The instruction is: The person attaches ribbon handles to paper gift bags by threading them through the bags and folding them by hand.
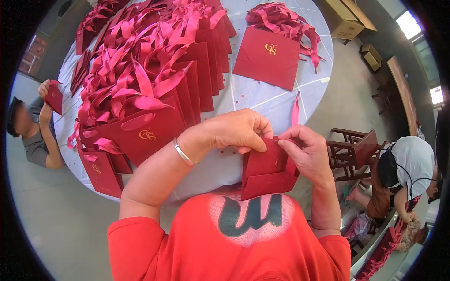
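A small dark red paper gift bag (pixel 265 182) stands partly folded at the table's near edge, right against my chest. My left hand (pixel 241 131) is closed, thumb and fingers pinching the bag's top edge at its left. At the top right corner my right hand (pixel 307 150) pinches the ribbon where it meets the bag. One end of this pink-red ribbon (pixel 295 110) sticks up past my right fingers; another length hangs down the bag's right side. The exact spot between my right fingertips is hidden. A silver bangle (pixel 183 152) circles my left wrist.
Rows of finished-looking red bags (pixel 154 126) with ribbons crowd the left of the round white-covered table (pixel 253 100). Beyond my hands lie a flat stack of bags (pixel 267 58) and a ribbon heap (pixel 281 21). Wooden stools (pixel 356 150) stand right; other people work at both sides.
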The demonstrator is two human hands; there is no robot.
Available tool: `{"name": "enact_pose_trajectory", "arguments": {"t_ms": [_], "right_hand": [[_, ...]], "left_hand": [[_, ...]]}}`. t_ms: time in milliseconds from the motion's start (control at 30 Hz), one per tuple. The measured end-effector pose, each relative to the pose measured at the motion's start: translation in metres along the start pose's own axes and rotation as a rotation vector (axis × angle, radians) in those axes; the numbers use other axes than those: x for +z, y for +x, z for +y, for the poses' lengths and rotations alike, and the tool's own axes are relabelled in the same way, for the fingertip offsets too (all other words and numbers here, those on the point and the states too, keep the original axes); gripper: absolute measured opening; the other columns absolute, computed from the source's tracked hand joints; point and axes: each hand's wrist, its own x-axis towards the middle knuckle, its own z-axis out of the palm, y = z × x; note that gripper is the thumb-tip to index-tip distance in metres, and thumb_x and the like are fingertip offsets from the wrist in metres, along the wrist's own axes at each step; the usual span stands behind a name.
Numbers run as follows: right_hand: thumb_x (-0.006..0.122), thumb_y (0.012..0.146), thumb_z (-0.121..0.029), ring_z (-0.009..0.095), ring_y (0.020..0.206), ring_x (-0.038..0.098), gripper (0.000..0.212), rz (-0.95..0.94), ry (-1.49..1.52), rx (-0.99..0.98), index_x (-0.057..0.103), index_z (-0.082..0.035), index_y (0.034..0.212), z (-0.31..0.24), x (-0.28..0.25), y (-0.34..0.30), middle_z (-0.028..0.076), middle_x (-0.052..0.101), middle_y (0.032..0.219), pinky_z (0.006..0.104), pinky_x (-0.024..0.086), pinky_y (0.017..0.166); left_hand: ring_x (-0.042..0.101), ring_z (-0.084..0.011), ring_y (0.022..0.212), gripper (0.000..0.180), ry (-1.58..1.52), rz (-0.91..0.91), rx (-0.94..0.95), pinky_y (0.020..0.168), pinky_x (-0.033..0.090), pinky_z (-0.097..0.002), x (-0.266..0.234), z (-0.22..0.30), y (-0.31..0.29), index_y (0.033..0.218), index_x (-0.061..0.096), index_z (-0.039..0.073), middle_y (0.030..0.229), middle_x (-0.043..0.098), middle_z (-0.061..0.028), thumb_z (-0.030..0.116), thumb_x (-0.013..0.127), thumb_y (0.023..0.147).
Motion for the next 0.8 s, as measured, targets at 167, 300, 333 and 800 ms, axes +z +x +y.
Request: {"name": "enact_pose_trajectory", "arguments": {"t_ms": [167,300,333,800], "right_hand": [[0.072,0.082,0.002,0.007,0.062,0.056,0.009,0.055,-0.045,-0.123,0.067,0.001,0.089,0.006,0.004,-0.003,0.006,0.065,0.082,0.0221,0.045,0.055],[0.073,0.080,0.004,0.009,0.061,0.057,0.010,0.118,-0.148,-0.238,0.067,0.000,0.087,-0.006,0.006,-0.007,0.007,0.064,0.082,0.0232,0.046,0.054],[0.073,0.079,0.005,0.010,0.061,0.058,0.010,0.132,-0.190,-0.289,0.067,0.000,0.086,-0.007,0.006,-0.010,0.008,0.063,0.081,0.0242,0.046,0.053],[0.072,0.073,0.006,0.027,0.067,0.064,0.016,0.078,-0.376,-0.470,0.064,-0.001,0.084,-0.007,0.013,-0.010,0.012,0.063,0.078,0.0352,0.052,0.059]], "left_hand": [[0.048,-0.0022,0.047,0.013,0.019,-0.002,-0.011,0.042,0.034,-0.0183,0.000,0.001,-0.001,0.094,0.061,0.001,0.071,0.060,0.0012,0.000,0.066,0.083],[0.052,-0.0036,0.048,0.015,-0.003,0.008,-0.030,0.042,0.035,-0.0177,-0.002,-0.001,-0.001,0.099,0.058,0.000,0.073,0.061,-0.0006,-0.001,0.063,0.084],[0.052,-0.0036,0.048,0.015,-0.003,0.008,-0.029,0.042,0.035,-0.0177,-0.002,-0.002,0.000,0.099,0.058,0.000,0.073,0.061,-0.0006,-0.001,0.063,0.084],[0.053,-0.0049,0.049,0.019,0.152,0.056,0.016,0.044,0.040,-0.0203,0.005,0.003,-0.003,0.104,0.057,-0.001,0.077,0.063,-0.0025,-0.002,0.060,0.086]]}}
